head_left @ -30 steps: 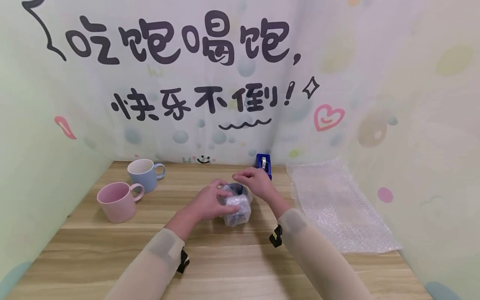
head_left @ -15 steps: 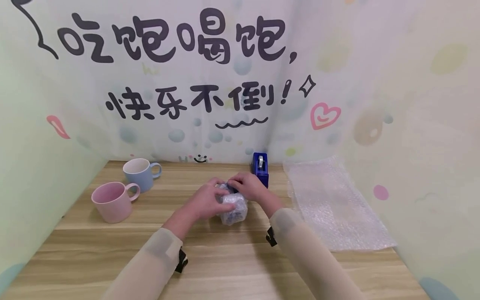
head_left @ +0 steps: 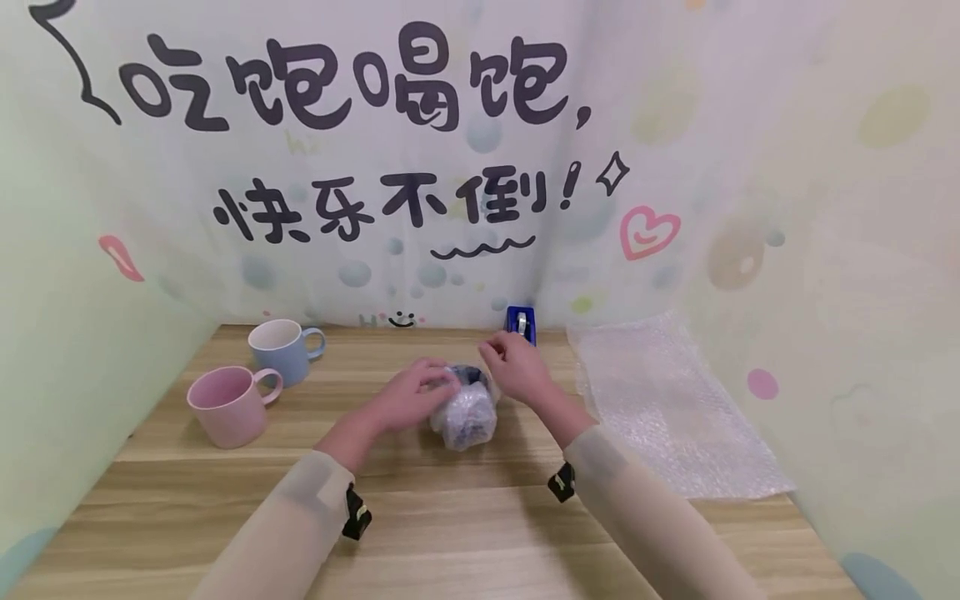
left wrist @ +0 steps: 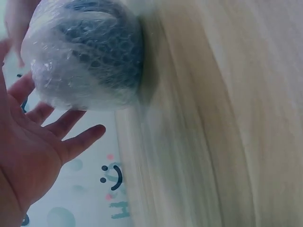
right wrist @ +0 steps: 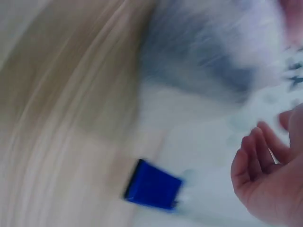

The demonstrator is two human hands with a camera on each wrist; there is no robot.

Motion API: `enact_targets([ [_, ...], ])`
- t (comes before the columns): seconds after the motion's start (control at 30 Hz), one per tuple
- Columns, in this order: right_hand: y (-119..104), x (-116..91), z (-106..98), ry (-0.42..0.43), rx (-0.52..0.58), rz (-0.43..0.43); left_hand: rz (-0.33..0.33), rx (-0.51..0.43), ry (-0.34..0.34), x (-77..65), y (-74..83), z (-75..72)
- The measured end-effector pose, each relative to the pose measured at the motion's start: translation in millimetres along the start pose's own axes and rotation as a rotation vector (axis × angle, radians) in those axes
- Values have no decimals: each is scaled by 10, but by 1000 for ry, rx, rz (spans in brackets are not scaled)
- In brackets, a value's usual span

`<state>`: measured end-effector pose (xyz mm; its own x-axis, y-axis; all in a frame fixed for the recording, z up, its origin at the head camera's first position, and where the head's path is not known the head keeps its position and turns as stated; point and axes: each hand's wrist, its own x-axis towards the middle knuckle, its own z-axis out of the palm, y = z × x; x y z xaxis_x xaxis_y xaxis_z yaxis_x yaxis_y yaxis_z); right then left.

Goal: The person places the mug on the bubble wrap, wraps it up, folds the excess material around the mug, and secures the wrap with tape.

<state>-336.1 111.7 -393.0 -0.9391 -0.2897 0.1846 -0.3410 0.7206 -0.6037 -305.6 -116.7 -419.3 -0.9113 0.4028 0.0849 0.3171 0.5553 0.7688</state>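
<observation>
A bundle of bubble wrap (head_left: pixel 468 417) with a dark, round-rimmed thing inside stands mid-table; the wrap hides its kind. My left hand (head_left: pixel 412 396) rests its fingers on the bundle's left upper side. In the left wrist view, that hand's fingers are spread beside the bubble-wrapped bundle (left wrist: pixel 87 56). Just off the bundle's right upper side is my right hand (head_left: pixel 517 367), its fingers loosely bent. The right wrist view shows the right hand (right wrist: pixel 270 175) apart from the blurred bundle (right wrist: pixel 203 52), with a gap between thumb and fingers and nothing seen in them.
Behind the right hand is a blue tape dispenser (head_left: pixel 522 323). A flat sheet of bubble wrap (head_left: pixel 675 408) lies at the right. A pink mug (head_left: pixel 228 408) and a light blue mug (head_left: pixel 281 350) stand at the left. A printed cloth (head_left: pixel 337 275) hangs behind the table.
My right hand went to the bundle's top, then drew back up and right. My left thumb, earlier across the bundle's front, has come off it.
</observation>
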Motion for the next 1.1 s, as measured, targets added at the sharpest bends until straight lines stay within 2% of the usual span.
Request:
enact_targets([
  [0.07, -131, -168, -47, 29, 38, 36, -13, -93, 38, 15, -6, -22],
  [0.1, -200, -260, -54, 6, 47, 51, -23, -134, 54, 26, -7, -32],
  [0.17, -335, -448, -33, -93, 41, 81, -42, -198, 64, 45, -2, -47],
  [0.27, -462, -665, 74, -208, -24, 77, -70, -278, 33, 97, -36, -46],
  [0.37, -476, -766, 190, -192, -75, 55, -98, -340, -11, 127, -78, -40],
  [0.47, -403, -775, 222, -139, -110, 51, -117, -344, -24, 111, -110, -53],
  [0.63, -179, -701, 109, -107, -120, 64, -134, -260, 0, -32, -77, -89],
  [0.77, -5, -647, 33, -53, -82, 46, -181, -281, 77, -150, 6, -14],
  [0.9, 89, -638, 23, -37, -46, 44, -219, -332, 163, -233, 58, 108],
  [1.0, 115, -632, 34, -18, -34, 53, -232, -355, 207, -246, 51, 171],
  [1.1, 132, -561, 43, 8, -20, 57, -254, -363, 251, -184, 22, 195],
])
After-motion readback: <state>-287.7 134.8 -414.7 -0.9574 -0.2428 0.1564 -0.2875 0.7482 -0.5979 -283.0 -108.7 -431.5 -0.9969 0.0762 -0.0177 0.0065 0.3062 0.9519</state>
